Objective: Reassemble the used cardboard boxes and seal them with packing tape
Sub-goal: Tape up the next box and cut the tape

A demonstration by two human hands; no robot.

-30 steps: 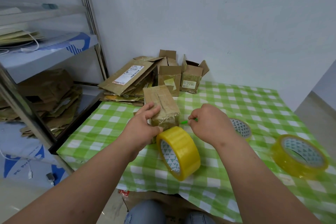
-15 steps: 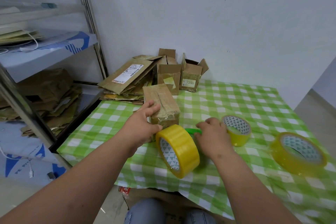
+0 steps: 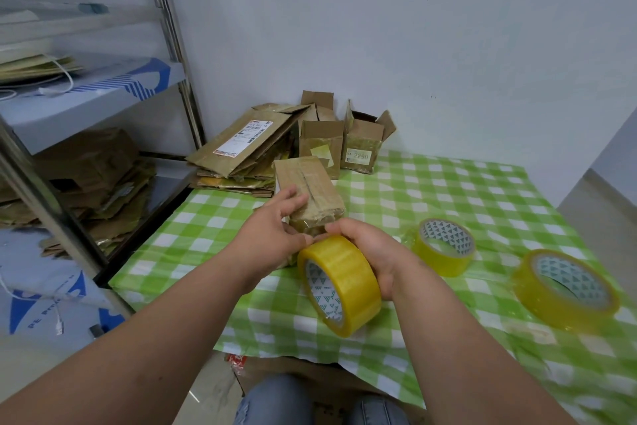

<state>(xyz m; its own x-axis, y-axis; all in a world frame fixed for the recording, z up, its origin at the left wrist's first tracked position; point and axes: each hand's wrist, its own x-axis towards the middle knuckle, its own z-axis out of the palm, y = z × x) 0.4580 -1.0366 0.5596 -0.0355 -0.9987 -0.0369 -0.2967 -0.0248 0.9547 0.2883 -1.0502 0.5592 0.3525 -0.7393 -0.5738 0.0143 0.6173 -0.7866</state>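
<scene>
Cardboard box (image 3: pixel 310 190), small, brown, glossy with old tape, lies on the green checked tablecloth (image 3: pixel 448 190) just beyond our hands. Left hand (image 3: pixel 275 231) rests on its near end, fingers laid over the top, thumb toward the tape roll (image 3: pixel 339 283). Right hand (image 3: pixel 368 252) grips that roll, yellow, upright on edge, blocking the box's near face. We count 3 rolls: the 2 others, a smaller roll (image 3: pixel 444 245) and a wide roll (image 3: pixel 565 290), lie flat at right. Behind: 2 open boxes (image 3: pixel 341 145), 1 stack of flattened cardboard (image 3: pixel 241 155). Metal shelving (image 3: pixel 165 45) at left.
</scene>
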